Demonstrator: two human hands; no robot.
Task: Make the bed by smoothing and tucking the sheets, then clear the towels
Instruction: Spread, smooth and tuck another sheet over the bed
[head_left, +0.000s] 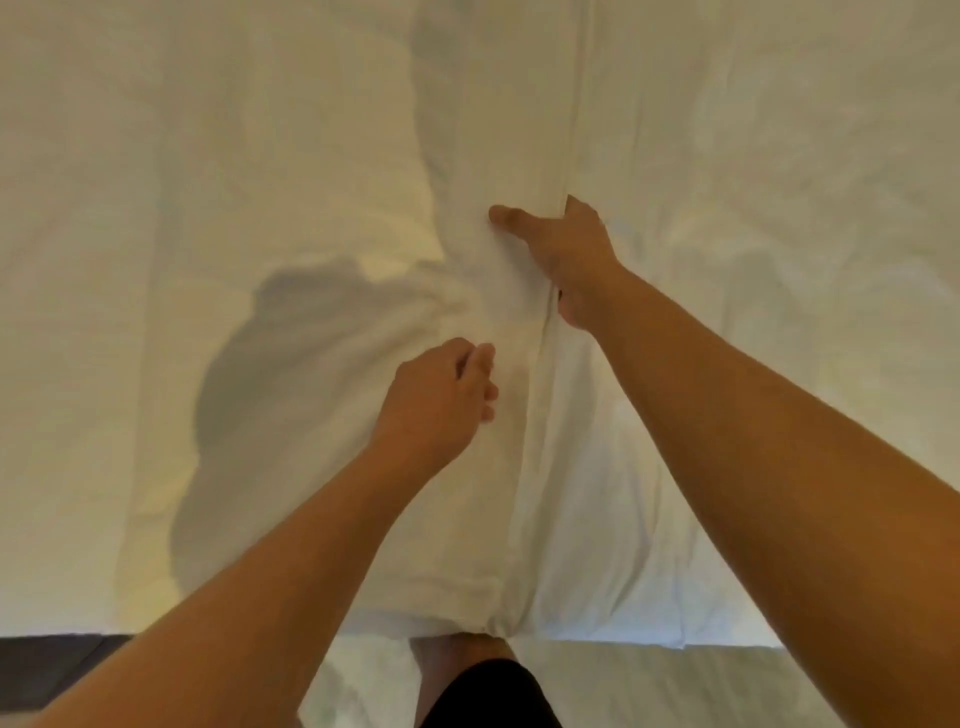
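Covering almost the whole view, a white sheet (156, 208) is spread over the bed, rumpled at centre-left where a grey shadow (270, 374) is cast. A dark floor strip (47, 670) is seen at lower left. The left hand (441, 395) is held just over the sheet near the middle, fingers loosely curled, nothing gripped. A long fold (571, 130) is run from top centre down toward the bed's near edge. The right hand (566, 260) is laid on this fold, thumb stretched left on the cloth, fingers tucked under the fold's edge; a grip cannot be told. Black shorts (493, 696) are visible at bottom centre.
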